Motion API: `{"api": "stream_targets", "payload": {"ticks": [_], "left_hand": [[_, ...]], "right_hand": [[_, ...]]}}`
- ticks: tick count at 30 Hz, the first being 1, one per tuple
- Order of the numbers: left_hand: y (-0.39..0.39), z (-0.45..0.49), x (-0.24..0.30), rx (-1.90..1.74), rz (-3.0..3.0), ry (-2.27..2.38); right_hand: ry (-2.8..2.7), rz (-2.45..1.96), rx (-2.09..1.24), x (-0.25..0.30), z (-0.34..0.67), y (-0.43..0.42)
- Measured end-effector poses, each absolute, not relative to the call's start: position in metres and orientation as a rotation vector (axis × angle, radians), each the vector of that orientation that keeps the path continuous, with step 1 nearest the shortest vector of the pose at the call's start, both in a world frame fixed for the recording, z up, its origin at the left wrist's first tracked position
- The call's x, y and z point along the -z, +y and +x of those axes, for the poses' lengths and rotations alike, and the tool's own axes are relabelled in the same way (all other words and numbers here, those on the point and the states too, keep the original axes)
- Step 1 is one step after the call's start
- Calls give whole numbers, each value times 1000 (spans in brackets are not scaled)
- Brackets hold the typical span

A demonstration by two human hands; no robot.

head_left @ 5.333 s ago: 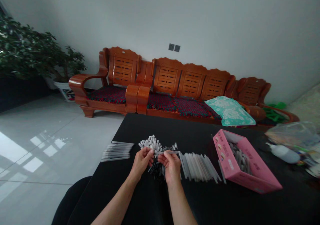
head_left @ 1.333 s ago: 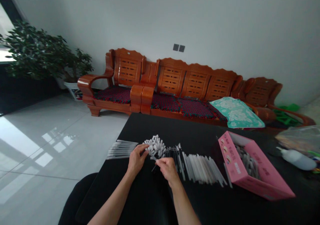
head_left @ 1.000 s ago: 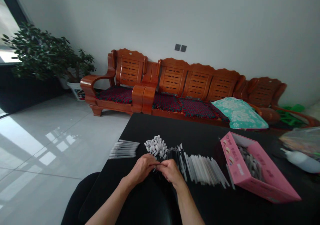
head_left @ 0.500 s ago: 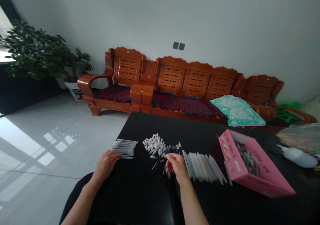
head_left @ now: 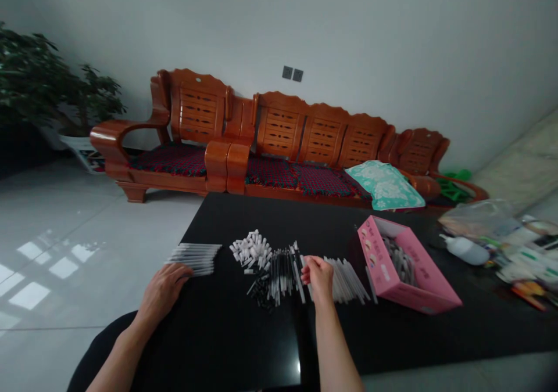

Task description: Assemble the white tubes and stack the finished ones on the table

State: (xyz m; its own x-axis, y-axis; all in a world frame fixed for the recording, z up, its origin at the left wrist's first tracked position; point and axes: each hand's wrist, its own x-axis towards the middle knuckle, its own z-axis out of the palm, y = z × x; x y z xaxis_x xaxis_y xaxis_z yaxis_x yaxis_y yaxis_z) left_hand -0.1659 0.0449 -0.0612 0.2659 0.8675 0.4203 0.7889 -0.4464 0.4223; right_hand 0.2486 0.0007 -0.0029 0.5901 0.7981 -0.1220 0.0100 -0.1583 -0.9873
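My left hand (head_left: pixel 168 287) lies low over the near ends of a row of finished-looking white pens (head_left: pixel 198 258), fingers relaxed and touching the lowest ones. My right hand (head_left: pixel 320 276) is closed in a pinch at the left end of a row of translucent pen barrels (head_left: pixel 346 281), on what looks like one of the barrels. Left of it lie dark-tipped pen refills (head_left: pixel 282 273) side by side. A heap of white pen caps (head_left: pixel 253 250) sits behind a loose pile of small black parts (head_left: pixel 262 290).
A pink box (head_left: pixel 418 279) holding greyish pieces stands on the black table (head_left: pixel 226 334) to the right. Beyond it are a white bottle (head_left: pixel 467 250) and a plastic bag (head_left: pixel 477 220). A wooden sofa (head_left: pixel 279 130) runs behind the table.
My right hand has moved right, from over the refills to the barrels, uncovering the refills. The left hand stays by the white pens. The whole view has swung to the right.
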Motion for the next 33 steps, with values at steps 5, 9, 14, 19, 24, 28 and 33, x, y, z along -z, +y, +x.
{"api": "stream_targets", "payload": {"ticks": [5, 9, 14, 19, 24, 28, 33], "left_hand": [[50, -168, 66, -943, 2399, 1564], [52, -171, 72, -954, 2412, 1576], [48, -163, 69, -1013, 2436, 1616], [38, -134, 50, -1116, 2399, 1652], [29, -88, 39, -1157, 2317, 1521], [21, -55, 43, -1116, 2246, 1426], [18, -29, 46, -1024, 2205, 1372]], "right_hand": [[-822, -1852, -671, 16, 276, -5], [-1004, -1963, -742, 22, 269, -10], [-1307, -2248, -545, 19, 253, -10], [-1601, -2493, -332, 12, 248, -9], [-1782, -2543, -193, 9, 243, -11], [-1732, -2485, -185, 2, 243, -10], [-1366, -2119, -470, -6, 247, -9]]}}
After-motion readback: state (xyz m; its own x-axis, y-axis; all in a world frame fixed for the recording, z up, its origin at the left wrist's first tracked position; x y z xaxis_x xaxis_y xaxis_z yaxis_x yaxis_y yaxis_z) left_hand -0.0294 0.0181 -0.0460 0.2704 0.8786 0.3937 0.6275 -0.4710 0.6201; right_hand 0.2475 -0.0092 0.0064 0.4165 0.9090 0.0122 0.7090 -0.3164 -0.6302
